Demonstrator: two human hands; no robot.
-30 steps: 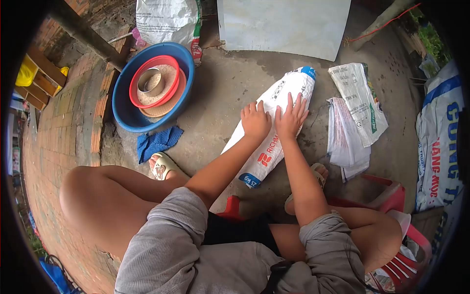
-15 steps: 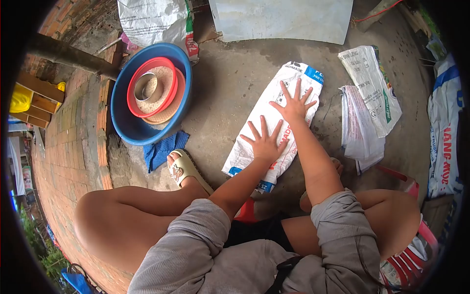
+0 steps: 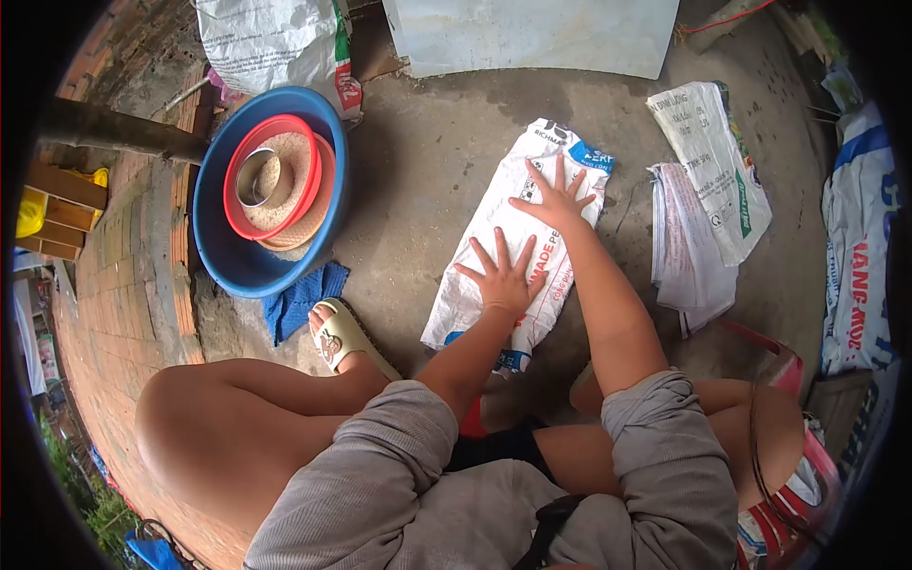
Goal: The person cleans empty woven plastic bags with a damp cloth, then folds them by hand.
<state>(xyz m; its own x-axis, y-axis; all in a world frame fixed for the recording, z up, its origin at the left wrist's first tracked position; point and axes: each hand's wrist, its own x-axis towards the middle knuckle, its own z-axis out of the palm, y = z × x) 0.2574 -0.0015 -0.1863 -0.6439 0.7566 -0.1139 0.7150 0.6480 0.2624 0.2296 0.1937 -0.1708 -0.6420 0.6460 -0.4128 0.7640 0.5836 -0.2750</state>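
A white printed sack (image 3: 480,249) with blue corners and red lettering lies flat on the concrete floor in front of me. My left hand (image 3: 503,277) rests on its lower middle with the fingers spread. Further up, my right hand (image 3: 560,199) presses on the sack near its top, fingers spread as well. Neither hand grips anything. The palms hide part of the print.
On the left stands a blue basin (image 3: 204,190) holding a red basin (image 3: 306,195) of grain and a metal bowl (image 3: 258,179). A blue cloth (image 3: 302,299) lies below. Other sacks (image 3: 711,171) lie right. A metal sheet (image 3: 532,38) is at the back.
The view has shifted slightly, so the surroundings appear further left. Both hands stay spread on the sack, which looks a little shifted and more rumpled at its top edge.
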